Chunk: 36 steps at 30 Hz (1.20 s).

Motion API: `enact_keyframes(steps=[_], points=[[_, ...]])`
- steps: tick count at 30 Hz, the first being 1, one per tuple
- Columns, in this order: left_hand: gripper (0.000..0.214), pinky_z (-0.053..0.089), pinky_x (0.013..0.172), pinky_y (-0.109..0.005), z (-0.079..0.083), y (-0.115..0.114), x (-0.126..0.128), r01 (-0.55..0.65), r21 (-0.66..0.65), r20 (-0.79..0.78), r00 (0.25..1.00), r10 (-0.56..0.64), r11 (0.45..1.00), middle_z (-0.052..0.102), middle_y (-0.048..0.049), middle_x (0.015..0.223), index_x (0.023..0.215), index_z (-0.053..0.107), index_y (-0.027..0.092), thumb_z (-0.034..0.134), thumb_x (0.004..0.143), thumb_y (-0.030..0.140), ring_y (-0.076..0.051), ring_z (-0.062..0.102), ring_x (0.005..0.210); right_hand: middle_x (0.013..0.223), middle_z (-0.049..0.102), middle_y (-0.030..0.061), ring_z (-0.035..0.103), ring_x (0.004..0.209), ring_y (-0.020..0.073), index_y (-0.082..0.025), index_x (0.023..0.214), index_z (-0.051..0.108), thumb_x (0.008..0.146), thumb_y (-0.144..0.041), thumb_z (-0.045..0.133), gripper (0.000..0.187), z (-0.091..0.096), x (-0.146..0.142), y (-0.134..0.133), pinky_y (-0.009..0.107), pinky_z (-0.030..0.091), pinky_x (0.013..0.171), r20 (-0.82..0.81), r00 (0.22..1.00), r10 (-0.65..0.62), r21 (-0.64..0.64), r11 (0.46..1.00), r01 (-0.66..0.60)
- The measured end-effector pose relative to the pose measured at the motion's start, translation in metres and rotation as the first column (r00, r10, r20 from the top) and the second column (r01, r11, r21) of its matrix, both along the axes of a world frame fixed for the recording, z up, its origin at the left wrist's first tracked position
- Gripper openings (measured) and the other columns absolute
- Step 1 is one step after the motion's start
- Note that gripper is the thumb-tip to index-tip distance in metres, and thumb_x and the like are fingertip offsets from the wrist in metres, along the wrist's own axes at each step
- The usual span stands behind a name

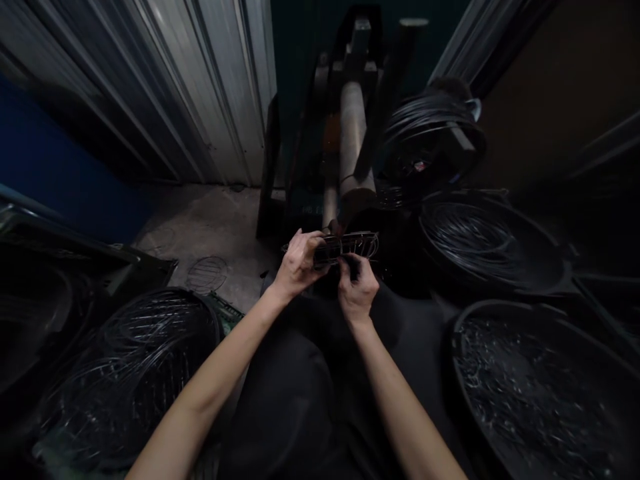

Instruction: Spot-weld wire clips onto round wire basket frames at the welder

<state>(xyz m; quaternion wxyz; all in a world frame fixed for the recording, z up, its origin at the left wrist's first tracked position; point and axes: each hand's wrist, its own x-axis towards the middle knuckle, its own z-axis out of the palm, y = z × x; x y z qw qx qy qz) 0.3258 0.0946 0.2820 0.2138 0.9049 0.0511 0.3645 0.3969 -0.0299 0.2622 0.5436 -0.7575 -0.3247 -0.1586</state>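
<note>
Both hands are at a small wire basket [369, 245] made of thin metal rods, just below the machine's lower electrode. My left hand [300, 263] is closed around the basket's left side, thumb toward the near edge. At the near rim, my right hand [357, 287] is pinched; what sits between its fingertips is too dark and small to make out. Right in front of the basket stands a machine with a thick metal cylinder [354, 120] and a thinner rod [330, 203] beneath it.
On the right, one black basin [545, 293] holds wire rings [465, 233]; another nearer basin [455, 347] holds many small bent wire pieces [530, 393]. Wire grids [145, 333] fill a container at left. A round wire grid [207, 273] lies on the floor. Corrugated metal wall [215, 87] stands behind.
</note>
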Motion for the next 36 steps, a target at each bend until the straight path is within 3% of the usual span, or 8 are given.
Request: enact_keyframes(steps=[6, 9, 12, 15, 23, 29, 33, 36], points=[[0.083, 0.015, 0.112, -0.057, -0.014, 0.006, -0.023, -0.070, -0.040, -0.033, 0.997, 0.069, 0.997, 0.039, -0.0137, 0.142, 0.134, 0.029, 0.025, 0.074, 0.068, 0.044, -0.028, 0.036, 0.132, 0.101, 0.068, 0.0097, 0.064, 0.093, 0.0223, -0.018, 0.103, 0.065, 0.082, -0.044, 0.054, 0.035, 0.018, 0.020, -0.125, 0.034, 0.048, 0.086, -0.099, 0.959, -0.266, -0.252, 0.939, 0.234], [0.095, 0.019, 0.110, -0.060, -0.034, 0.013, -0.032, -0.120, -0.122, -0.036, 0.993, 0.116, 0.985, 0.031, -0.0173, 0.145, 0.141, 0.020, 0.023, 0.076, 0.066, 0.042, -0.032, 0.033, 0.134, 0.100, 0.067, 0.0202, 0.064, 0.093, 0.0347, -0.011, 0.111, 0.063, 0.081, -0.052, 0.044, 0.054, -0.003, 0.056, -0.222, 0.046, 0.049, 0.080, -0.093, 0.824, -0.559, -0.660, 0.654, 0.369], [0.080, 0.033, 0.106, -0.051, -0.044, 0.019, -0.032, -0.132, -0.196, -0.022, 0.991, 0.130, 0.972, 0.041, -0.0147, 0.134, 0.137, 0.028, 0.021, 0.072, 0.070, 0.029, -0.028, 0.042, 0.127, 0.096, 0.067, 0.0267, 0.066, 0.084, 0.0392, -0.007, 0.111, 0.062, 0.079, -0.052, 0.040, 0.060, -0.043, 0.085, -0.291, 0.048, 0.051, 0.067, -0.144, 0.772, -0.619, -0.961, 0.272, 0.039], [0.063, 0.044, 0.099, -0.040, -0.043, 0.023, -0.029, -0.113, -0.232, 0.007, 0.993, 0.118, 0.966, 0.051, -0.0096, 0.118, 0.126, 0.043, 0.020, 0.071, 0.070, 0.024, -0.022, 0.051, 0.114, 0.101, 0.068, 0.0222, 0.067, 0.089, 0.0330, -0.011, 0.109, 0.063, 0.077, -0.041, 0.043, 0.049, -0.078, 0.090, -0.320, 0.040, 0.053, 0.072, -0.211, 0.769, -0.603, -0.977, 0.125, -0.170], [0.062, 0.049, 0.090, -0.034, -0.024, 0.009, -0.048, -0.074, -0.247, -0.006, 0.997, 0.075, 0.966, 0.057, -0.0054, 0.111, 0.124, 0.047, 0.023, 0.073, 0.067, 0.020, -0.019, 0.058, 0.102, 0.089, 0.071, 0.0155, 0.069, 0.080, 0.0308, -0.018, 0.110, 0.064, 0.084, -0.039, 0.037, 0.043, -0.091, 0.077, -0.331, 0.036, 0.053, 0.065, -0.141, 0.825, -0.547, -0.990, 0.104, -0.100], [0.062, 0.048, 0.091, -0.035, -0.012, -0.011, -0.058, -0.080, -0.273, -0.052, 0.996, 0.068, 0.959, 0.058, -0.0053, 0.111, 0.123, 0.046, 0.023, 0.073, 0.068, 0.020, -0.019, 0.058, 0.104, 0.091, 0.071, 0.0151, 0.068, 0.081, 0.0309, -0.014, 0.115, 0.062, 0.081, -0.041, 0.041, 0.048, -0.070, 0.072, -0.337, 0.035, 0.051, 0.066, -0.117, 0.765, -0.634, -0.977, 0.210, 0.024], [0.059, 0.046, 0.095, -0.040, -0.006, -0.017, -0.052, -0.078, -0.236, -0.086, 0.995, 0.059, 0.969, 0.054, -0.0079, 0.116, 0.123, 0.047, 0.023, 0.070, 0.069, 0.020, -0.022, 0.054, 0.110, 0.090, 0.069, 0.0197, 0.066, 0.076, 0.0342, -0.012, 0.120, 0.060, 0.081, -0.048, 0.038, 0.058, -0.053, 0.064, -0.350, 0.038, 0.050, 0.062, -0.092, 0.676, -0.731, -0.981, 0.183, 0.065], [0.059, 0.045, 0.098, -0.042, -0.001, -0.023, -0.046, -0.103, -0.207, -0.098, 0.992, 0.084, 0.973, 0.053, -0.0078, 0.117, 0.124, 0.047, 0.023, 0.069, 0.069, 0.018, -0.024, 0.052, 0.112, 0.082, 0.068, 0.0215, 0.065, 0.068, 0.0357, -0.013, 0.108, 0.069, 0.078, -0.044, 0.037, 0.054, -0.058, 0.048, -0.377, 0.042, 0.047, 0.056, -0.141, 0.756, -0.640, -0.967, 0.253, 0.034]])
